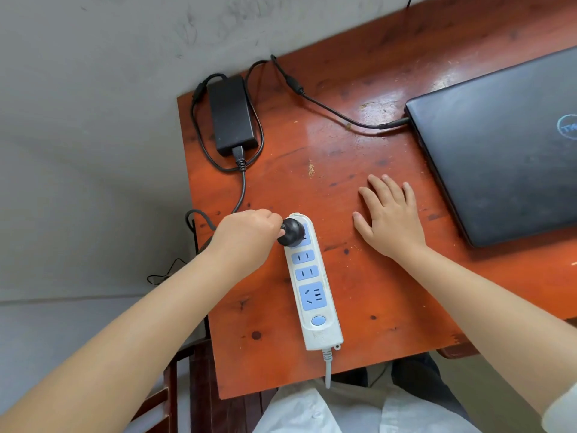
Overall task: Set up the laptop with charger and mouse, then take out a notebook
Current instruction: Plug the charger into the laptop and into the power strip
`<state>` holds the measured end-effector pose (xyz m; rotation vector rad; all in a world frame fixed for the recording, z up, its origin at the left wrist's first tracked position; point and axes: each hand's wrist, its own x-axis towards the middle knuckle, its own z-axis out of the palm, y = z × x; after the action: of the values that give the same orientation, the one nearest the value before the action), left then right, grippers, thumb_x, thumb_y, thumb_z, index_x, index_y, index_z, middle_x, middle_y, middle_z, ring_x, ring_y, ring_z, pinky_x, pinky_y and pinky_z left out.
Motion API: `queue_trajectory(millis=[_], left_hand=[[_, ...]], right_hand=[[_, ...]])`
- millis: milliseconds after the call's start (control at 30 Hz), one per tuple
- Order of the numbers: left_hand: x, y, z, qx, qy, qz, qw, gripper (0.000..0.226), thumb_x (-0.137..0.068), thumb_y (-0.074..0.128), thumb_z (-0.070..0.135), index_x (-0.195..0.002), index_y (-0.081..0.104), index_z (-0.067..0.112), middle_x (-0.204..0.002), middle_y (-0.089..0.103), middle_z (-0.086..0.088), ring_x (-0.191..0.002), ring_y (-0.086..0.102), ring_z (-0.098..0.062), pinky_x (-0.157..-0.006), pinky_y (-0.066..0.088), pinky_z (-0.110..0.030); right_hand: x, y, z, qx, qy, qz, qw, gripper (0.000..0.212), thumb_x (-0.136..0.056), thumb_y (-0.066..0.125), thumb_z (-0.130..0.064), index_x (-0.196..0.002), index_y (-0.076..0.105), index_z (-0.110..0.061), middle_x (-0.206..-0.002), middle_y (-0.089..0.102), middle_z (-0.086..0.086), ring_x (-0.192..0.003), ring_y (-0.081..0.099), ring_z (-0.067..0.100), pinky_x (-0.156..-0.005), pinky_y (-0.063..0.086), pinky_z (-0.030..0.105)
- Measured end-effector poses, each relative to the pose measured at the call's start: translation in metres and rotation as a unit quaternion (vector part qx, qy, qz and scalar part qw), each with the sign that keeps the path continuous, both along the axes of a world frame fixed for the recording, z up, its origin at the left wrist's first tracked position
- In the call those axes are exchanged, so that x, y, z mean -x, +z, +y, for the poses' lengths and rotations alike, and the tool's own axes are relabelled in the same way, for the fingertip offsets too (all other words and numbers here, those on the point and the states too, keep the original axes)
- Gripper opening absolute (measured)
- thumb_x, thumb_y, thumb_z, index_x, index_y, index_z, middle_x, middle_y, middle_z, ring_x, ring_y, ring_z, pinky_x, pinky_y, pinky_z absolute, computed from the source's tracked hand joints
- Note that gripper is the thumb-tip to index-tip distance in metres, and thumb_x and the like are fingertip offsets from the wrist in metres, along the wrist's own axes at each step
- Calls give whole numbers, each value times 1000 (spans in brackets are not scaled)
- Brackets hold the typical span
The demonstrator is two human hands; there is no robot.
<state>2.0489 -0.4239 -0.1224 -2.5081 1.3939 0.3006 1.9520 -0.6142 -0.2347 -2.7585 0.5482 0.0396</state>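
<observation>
On the tabletop (pixel 359 292), my left hand (pixel 246 235) keeps a closed grip on the charger plug (pixel 292 232) at the power strip (pixel 312 285); right hand (pixel 390 214) lies flat, holding nothing. Closed laptop (pixel 505 145) already has its cable — mouse and notebook are not visible, I judge them still to do.

We look down on a reddish wooden tabletop (pixel 368 292). Our left hand (pixel 246 235) grips a black plug (pixel 292 232) seated at the far end of a white power strip (pixel 312 282) with blue sockets. Our right hand (pixel 390 217) lies flat, fingers spread, on the wood between the strip and a closed dark laptop (pixel 499 145). The black charger brick (pixel 229 115) sits at the far left corner, its cable (pixel 327 109) running across to the laptop's left edge.
</observation>
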Motion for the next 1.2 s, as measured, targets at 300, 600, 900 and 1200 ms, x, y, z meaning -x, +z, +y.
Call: queue_trajectory(millis=[300, 600, 900, 1200], left_hand=[[-4, -7, -15, -141, -25, -15, 990, 18, -101, 37, 17, -110, 49, 7, -110, 63, -7, -97, 61, -28, -64, 39, -32], [-6, 0, -41, -240, -49, -4, 970, 18, -98, 42, 7, -112, 52, 6, -111, 64, -9, -98, 62, -30, -64, 38, -30], [-4, 5, -37, -294, 0, 2, 956, 22, -100, 40, 12, -118, 50, 6, -119, 61, -10, -106, 59, -30, -75, 46, -32], [1, 1, -36, -257, 18, 47, 965, 21, -100, 38, 14, -114, 53, 5, -115, 63, -13, -102, 61, -31, -66, 38, -31]], right_hand=[[0, 3, 1, -4, -4, -7, 1000, 49, -88, 52, -32, -129, 49, -6, -146, 40, 15, -138, 29, 32, -114, 16, 52], [0, 2, 0, -4, -3, -9, 1000, 48, -87, 55, -29, -127, 50, -5, -144, 42, 17, -137, 31, 34, -113, 17, 54], [0, 1, 0, -10, -1, -9, 1000, 47, -87, 54, -29, -128, 49, -5, -145, 41, 17, -138, 30, 34, -113, 16, 54], [1, 3, 0, -5, -5, -26, 1000, 47, -83, 50, -30, -121, 56, -2, -138, 49, 20, -132, 39, 38, -109, 24, 57]])
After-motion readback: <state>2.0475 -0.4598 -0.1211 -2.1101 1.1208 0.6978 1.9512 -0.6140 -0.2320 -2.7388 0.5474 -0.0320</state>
